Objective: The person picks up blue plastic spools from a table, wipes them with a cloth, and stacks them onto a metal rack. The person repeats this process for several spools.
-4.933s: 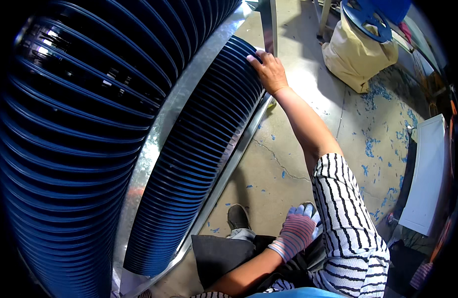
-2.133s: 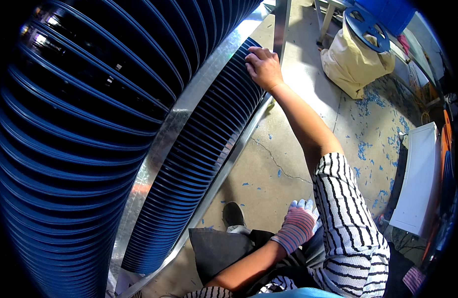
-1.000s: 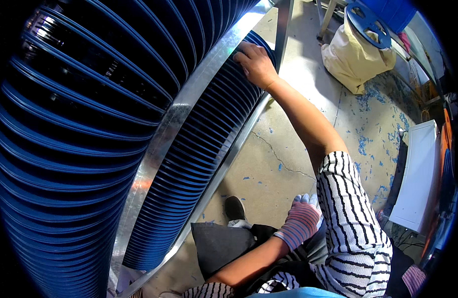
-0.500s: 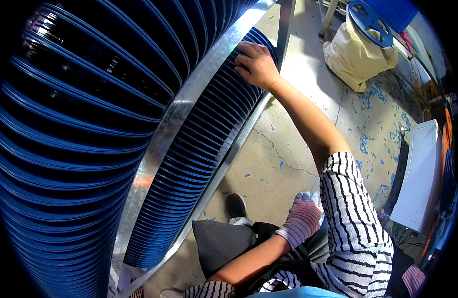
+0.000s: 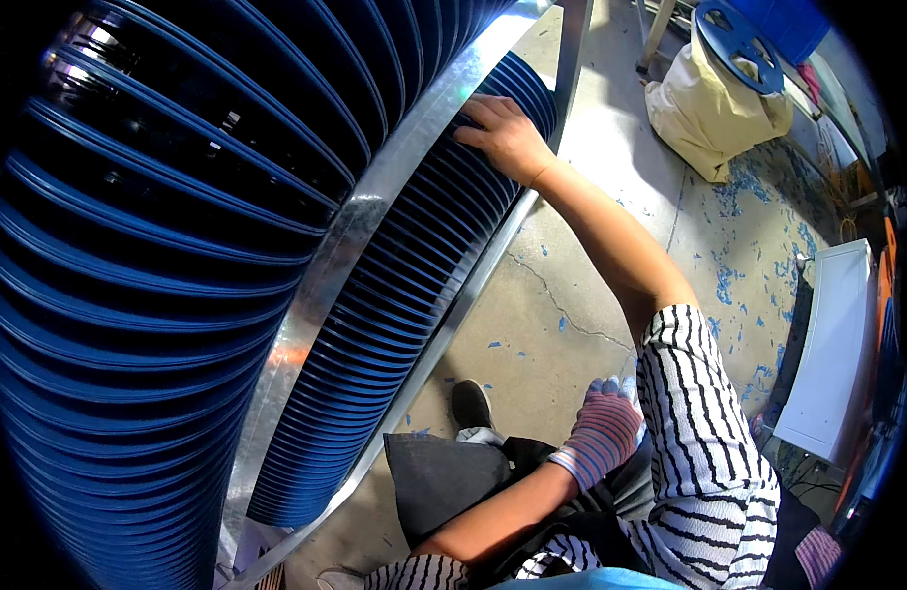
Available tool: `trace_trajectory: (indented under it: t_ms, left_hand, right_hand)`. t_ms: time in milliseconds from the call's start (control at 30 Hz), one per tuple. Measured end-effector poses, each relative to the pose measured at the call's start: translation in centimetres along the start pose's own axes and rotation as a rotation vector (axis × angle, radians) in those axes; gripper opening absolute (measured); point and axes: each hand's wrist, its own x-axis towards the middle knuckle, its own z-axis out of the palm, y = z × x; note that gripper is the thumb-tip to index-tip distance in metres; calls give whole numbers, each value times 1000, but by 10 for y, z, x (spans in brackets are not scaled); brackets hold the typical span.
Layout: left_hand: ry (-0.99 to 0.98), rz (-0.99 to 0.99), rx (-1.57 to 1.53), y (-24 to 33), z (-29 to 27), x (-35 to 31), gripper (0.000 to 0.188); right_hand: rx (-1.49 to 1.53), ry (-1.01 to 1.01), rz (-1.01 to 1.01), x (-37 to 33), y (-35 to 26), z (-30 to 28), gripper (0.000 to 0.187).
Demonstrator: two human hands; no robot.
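Observation:
My right hand [image 5: 510,141], bare, reaches to the far end of the lower row of thin blue discs [image 5: 375,339], which stand on edge, closely spaced. Its fingers are bent over the disc edges and closed on a blue disc near the metal rail; the fingertips are partly hidden among the discs. My left hand [image 5: 601,433], in a red-and-grey striped glove with pale fingers, stays near my lap with its fingers curled. What it holds, if anything, is hidden. A larger-looking upper row of blue discs [image 5: 149,285] fills the left side.
A slanting metal rail [image 5: 311,285] separates the two rows. At the far right, a blue reel [image 5: 739,46] lies on a cream sack [image 5: 714,123]. A white cabinet [image 5: 824,339] stands on the right. Blue flakes [image 5: 734,280] litter the concrete floor [image 5: 513,305].
My right hand has shifted slightly left and nearer along the lower row, its fingers now reaching farther over the disc edges. My left hand keeps its place.

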Motion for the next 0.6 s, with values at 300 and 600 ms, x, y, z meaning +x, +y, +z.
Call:
trace_trajectory:
  t_ms: [300, 600]
  left_hand:
    - [106, 5, 46, -1, 14, 0, 35]
    - [124, -76, -13, -3, 28, 7, 62]
  right_hand:
    - [20, -20, 56, 5, -12, -9, 17]
    - [9, 22, -77, 7, -11, 3, 15]
